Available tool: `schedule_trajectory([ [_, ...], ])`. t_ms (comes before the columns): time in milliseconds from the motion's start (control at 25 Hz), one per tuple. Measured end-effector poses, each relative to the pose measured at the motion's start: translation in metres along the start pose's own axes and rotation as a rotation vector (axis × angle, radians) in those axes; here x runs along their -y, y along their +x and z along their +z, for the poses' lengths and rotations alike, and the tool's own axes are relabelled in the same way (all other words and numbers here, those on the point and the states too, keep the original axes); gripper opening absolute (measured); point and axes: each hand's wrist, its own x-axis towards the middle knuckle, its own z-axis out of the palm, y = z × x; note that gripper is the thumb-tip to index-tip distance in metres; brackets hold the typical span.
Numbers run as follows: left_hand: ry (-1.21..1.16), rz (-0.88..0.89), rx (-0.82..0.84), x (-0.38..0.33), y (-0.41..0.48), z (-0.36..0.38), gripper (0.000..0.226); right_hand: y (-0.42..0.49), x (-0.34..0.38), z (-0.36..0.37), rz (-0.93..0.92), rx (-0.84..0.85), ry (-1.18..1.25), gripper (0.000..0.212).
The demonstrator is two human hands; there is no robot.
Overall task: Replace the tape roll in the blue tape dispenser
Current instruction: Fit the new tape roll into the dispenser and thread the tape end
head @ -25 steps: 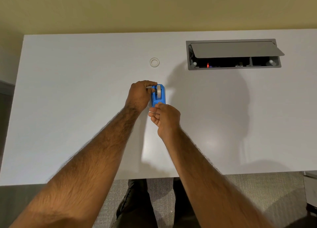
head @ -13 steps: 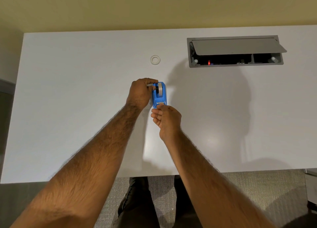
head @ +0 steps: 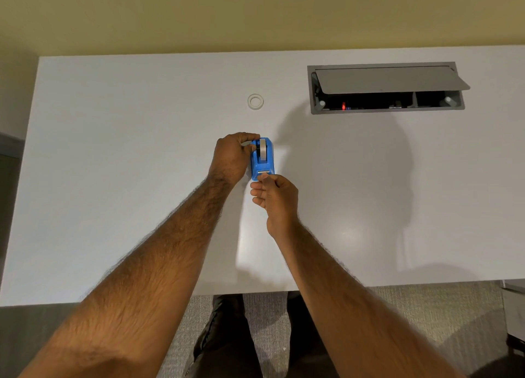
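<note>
The small blue plastic tape dispenser (head: 262, 161) stands near the middle of the white desk (head: 113, 178), its cutter end toward six o'clock, with a pale tape roll (head: 263, 149) on a dark hub seated upright in its cradle. The left hand (head: 231, 157) is closed around the dispenser's nine o'clock side, fingertips at the hub, while the right hand (head: 274, 194) pinches at the cutter end at six o'clock, apparently on the free tape end, though the strip itself is too thin to make out. The likely trouble is the light dispenser tipping or sliding if the pull toward six o'clock outruns the left hand's hold; the hub could also lift out of its slots if it is not fully seated, and a fingertip could catch the cutter teeth. At twelve o'clock from the dispenser, well apart, a small white ring (head: 255, 101) lies flat, probably the spent core, clear of the work. Toward two o'clock a grey recessed cable box (head: 386, 109) is set in the desk with its lid propped open; inside show dark sockets and one red light, the rest too dim to tell.
</note>
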Motion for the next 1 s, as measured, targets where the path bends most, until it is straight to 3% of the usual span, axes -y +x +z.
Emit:
schedule_trajectory([
  [360, 0.027, 0.048, 0.002, 0.005, -0.001, 0.001, 0.036, 0.002, -0.007, 0.001, -0.041, -0.022, 0.063, 0.015],
  [680, 0.203, 0.212, 0.376, 0.028, -0.007, -0.018, 0.094, 0.008, -0.010, -0.002, -0.053, 0.015, 0.033, 0.015],
  [760, 0.216, 0.250, 0.375, 0.031, -0.010, -0.015, 0.102, 0.010, -0.011, -0.002, -0.054, 0.017, 0.011, 0.020],
  [1000, 0.274, 0.293, 0.278, 0.042, -0.007, -0.006, 0.096, 0.013, -0.010, -0.003, -0.039, 0.009, -0.027, 0.022],
])
